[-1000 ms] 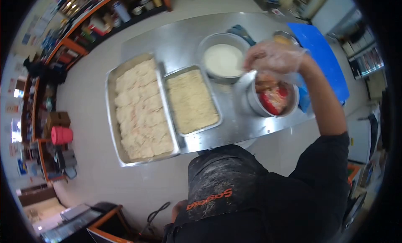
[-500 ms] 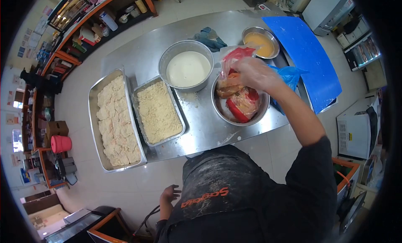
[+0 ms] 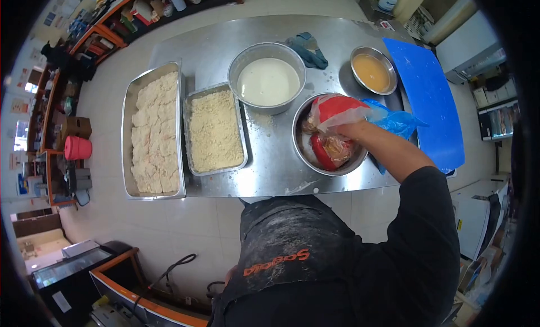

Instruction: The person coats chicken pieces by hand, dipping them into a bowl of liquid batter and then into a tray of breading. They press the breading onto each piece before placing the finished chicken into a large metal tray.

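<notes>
My right hand (image 3: 352, 130) reaches into a round metal bowl (image 3: 300, 149) and is closed on a red-and-clear plastic bag (image 3: 336, 108); crinkled plastic covers part of its fingers. Under the hand, a second red-and-clear wrapped packet (image 3: 332, 152) lies in the bowl. A blue plastic bag (image 3: 388, 120) sits just right of the bowl. Only a sliver of my left hand (image 3: 229, 274) shows beside my apron, its fingers hidden.
On the steel table (image 3: 275, 178) stand a deep tray of coated pieces (image 3: 154, 130), a tray of pale crumbs (image 3: 216, 133), a pot of white liquid (image 3: 270, 82) and a bowl of orange liquid (image 3: 371, 72). A cloth (image 3: 307, 50) and blue board (image 3: 430, 104) lie behind and right.
My right hand has gone lower into the bowl, and the red-and-clear bag has come down with it. My left hand has drawn back almost out of sight. The camera view has shifted.
</notes>
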{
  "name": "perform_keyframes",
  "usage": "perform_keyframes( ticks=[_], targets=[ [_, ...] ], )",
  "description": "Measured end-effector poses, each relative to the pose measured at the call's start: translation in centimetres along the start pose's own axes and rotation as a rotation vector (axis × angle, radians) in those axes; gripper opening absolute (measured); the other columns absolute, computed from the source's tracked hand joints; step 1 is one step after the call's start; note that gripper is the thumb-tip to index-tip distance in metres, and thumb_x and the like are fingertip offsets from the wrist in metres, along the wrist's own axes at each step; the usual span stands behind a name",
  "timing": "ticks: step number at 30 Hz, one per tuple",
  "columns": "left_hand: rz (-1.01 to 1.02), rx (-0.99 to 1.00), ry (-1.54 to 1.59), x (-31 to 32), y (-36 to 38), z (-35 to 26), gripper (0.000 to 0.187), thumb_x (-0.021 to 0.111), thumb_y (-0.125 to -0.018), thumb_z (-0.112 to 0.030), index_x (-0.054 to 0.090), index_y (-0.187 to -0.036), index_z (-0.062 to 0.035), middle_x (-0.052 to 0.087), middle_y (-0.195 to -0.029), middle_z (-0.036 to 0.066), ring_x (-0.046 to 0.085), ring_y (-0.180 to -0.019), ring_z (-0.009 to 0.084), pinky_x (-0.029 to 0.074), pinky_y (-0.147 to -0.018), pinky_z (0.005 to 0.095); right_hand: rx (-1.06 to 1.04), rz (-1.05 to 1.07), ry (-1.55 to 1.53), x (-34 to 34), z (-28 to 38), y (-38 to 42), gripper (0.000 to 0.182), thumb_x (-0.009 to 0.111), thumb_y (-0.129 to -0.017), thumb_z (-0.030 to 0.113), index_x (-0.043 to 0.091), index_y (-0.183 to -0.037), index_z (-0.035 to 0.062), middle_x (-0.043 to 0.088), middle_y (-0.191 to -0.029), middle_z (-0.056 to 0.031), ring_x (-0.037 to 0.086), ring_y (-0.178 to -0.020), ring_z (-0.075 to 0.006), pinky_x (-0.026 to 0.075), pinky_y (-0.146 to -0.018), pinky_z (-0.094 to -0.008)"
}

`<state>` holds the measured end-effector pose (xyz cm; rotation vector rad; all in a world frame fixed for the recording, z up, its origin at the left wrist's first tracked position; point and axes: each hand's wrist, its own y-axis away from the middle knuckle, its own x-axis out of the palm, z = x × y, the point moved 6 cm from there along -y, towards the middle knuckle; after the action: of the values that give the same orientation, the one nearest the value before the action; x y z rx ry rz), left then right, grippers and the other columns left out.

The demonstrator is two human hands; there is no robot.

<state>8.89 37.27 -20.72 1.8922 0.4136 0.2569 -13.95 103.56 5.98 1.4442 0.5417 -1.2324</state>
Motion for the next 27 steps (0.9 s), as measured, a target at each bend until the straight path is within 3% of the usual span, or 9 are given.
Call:
perform_keyframes(
  ticks=[5, 9, 11, 13, 15, 19, 21, 27],
  targets=[
    [-0.011, -0.126, 0.2, -0.4, -0.3, 0.1, 0.036, 0.041, -0.091, -0.023, 0.053, -0.121, -0.0055, 0.064, -0.107, 0.014, 0.059, -0.077, 0.0245, 0.047, -0.068, 0.0379, 0.034, 0.176, -0.009, -2.3, 0.6, 0.7, 0.055, 0.061, -0.074, 0.056, 0.061, -0.108, 0.0122, 0.061, -0.111, -0.0138, 0.057, -0.103, -0.0301, 0.043, -0.091, -0.0415],
    [-0.054, -0.441, 0.702, -3.2, -0.2, -4.5, 0.035, 0.041, -0.091, -0.022, 0.055, -0.119, -0.0065, 0.064, -0.107, 0.014, 0.058, -0.076, 0.0239, 0.047, -0.066, 0.0375, 0.015, 0.248, -0.058, -3.9, 1.2, 0.4, 0.054, 0.062, -0.074, 0.054, 0.062, -0.108, 0.0116, 0.062, -0.111, -0.0136, 0.057, -0.102, -0.0297, 0.043, -0.09, -0.0411],
    [-0.074, -0.362, 0.391, -5.5, 3.2, -10.5, 0.034, 0.04, -0.091, -0.021, 0.055, -0.119, -0.0092, 0.065, -0.106, 0.013, 0.055, -0.072, 0.0213, 0.044, -0.062, 0.0358, -0.019, 0.26, -0.138, -4.8, 1.5, 0.1, 0.053, 0.062, -0.074, 0.053, 0.062, -0.107, 0.0113, 0.062, -0.111, -0.0135, 0.058, -0.101, -0.0295, 0.043, -0.09, -0.041],
    [-0.079, -0.331, 0.358, -6.6, 3.6, -10.7, 0.035, 0.038, -0.091, -0.022, 0.054, -0.12, -0.0108, 0.065, -0.104, 0.012, 0.052, -0.068, 0.0192, 0.041, -0.059, 0.0339, -0.075, 0.25, -0.28, -5.7, 1.6, -0.1, 0.053, 0.063, -0.074, 0.053, 0.062, -0.107, 0.011, 0.062, -0.11, -0.0134, 0.058, -0.101, -0.0293, 0.044, -0.089, -0.0408],
    [-0.062, -0.346, 0.603, -6.8, 1.2, -6.1, 0.036, 0.037, -0.092, -0.024, 0.054, -0.121, -0.0113, 0.065, -0.103, 0.011, 0.048, -0.064, 0.0177, 0.038, -0.056, 0.0319, -0.136, 0.225, -0.399, -6.3, 1.5, -0.4, 0.052, 0.063, -0.074, 0.052, 0.063, -0.107, 0.0107, 0.062, -0.11, -0.0133, 0.058, -0.1, -0.0291, 0.044, -0.089, -0.0407],
    [-0.007, -0.227, 0.161, -5.6, 1.6, -6.6, 0.035, 0.045, -0.088, -0.015, 0.054, -0.121, -0.0091, 0.066, -0.105, 0.013, 0.059, -0.08, 0.0229, 0.047, -0.066, 0.0381, -0.189, 0.237, -0.204, -3.6, 1.4, -2.3, 0.051, 0.064, -0.074, 0.05, 0.063, -0.107, 0.0102, 0.063, -0.109, -0.013, 0.059, -0.099, -0.0286, 0.044, -0.088, -0.0403],
    [0.063, -0.07, -0.044, -3.5, 0.0, -3.1, 0.037, 0.05, -0.085, -0.009, 0.053, -0.122, -0.0064, 0.066, -0.106, 0.014, 0.063, -0.092, 0.0259, 0.051, -0.074, 0.0398, -0.219, 0.284, -0.141, -1.8, 2.1, -2.8, 0.051, 0.065, -0.074, 0.05, 0.063, -0.106, 0.0099, 0.063, -0.109, -0.0129, 0.059, -0.098, -0.0284, 0.045, -0.088, -0.0402],
    [-0.042, 0.067, -0.079, -1.9, 1.1, -4.6, 0.038, 0.05, -0.088, -0.015, 0.051, -0.123, -0.0005, 0.062, -0.111, 0.018, 0.062, -0.096, 0.0265, 0.049, -0.081, 0.039, -0.293, 0.38, -0.126, 0.8, 4.9, -2.3, 0.05, 0.066, -0.074, 0.047, 0.064, -0.106, 0.009, 0.064, -0.108, -0.0126, 0.059, -0.097, -0.0277, 0.045, -0.087, -0.0397]
  ],
)
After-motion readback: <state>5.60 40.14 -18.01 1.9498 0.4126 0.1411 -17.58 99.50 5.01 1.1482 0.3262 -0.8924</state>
